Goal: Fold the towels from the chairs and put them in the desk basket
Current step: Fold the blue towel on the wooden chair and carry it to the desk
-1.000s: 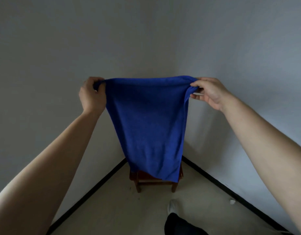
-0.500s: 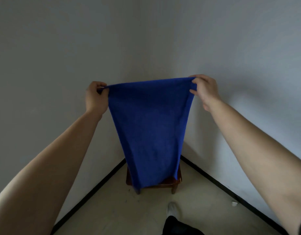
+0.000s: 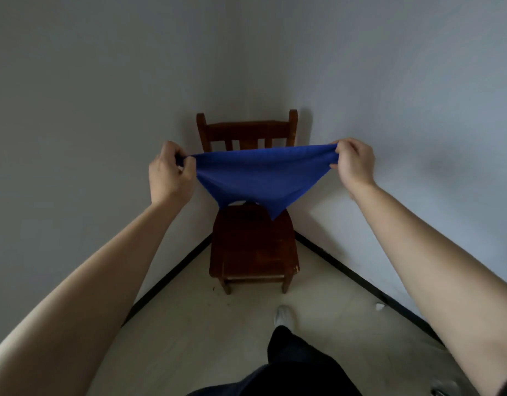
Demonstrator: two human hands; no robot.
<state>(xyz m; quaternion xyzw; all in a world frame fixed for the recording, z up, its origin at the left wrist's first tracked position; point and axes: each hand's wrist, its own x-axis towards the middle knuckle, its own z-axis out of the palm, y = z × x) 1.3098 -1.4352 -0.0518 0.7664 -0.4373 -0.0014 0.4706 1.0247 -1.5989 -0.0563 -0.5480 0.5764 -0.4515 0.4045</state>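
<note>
A corner of a plain room, seen from a head-worn camera looking forward and down: two pale grey walls [image 3: 103,110] meet at the centre, with a black baseboard [image 3: 172,274] running along the bottom of each, above a light cream floor [image 3: 195,332]. A dark brown wooden chair [image 3: 253,247] with a slatted back stands tucked into the corner, facing the viewer. In front of the chair, two bare forearms reach out from the lower edges of the picture. The left hand [image 3: 169,174] and the right hand [image 3: 353,164] are held well apart at about the same height, each with fingers curled and pinching one end of a blue towel [image 3: 260,178]. The towel is stretched between them in the air, its top edge nearly straight and level, crossing in front of the lower part of the chair back. Its loose lower part sags into a shallow downward point that hangs just above the chair seat; whether it touches the seat cannot be told. Lower down, a leg in dark trousers [image 3: 292,355] and a white shoe [image 3: 283,314] stand on the floor. A small white scrap [image 3: 379,306] lies by the right baseboard.
</note>
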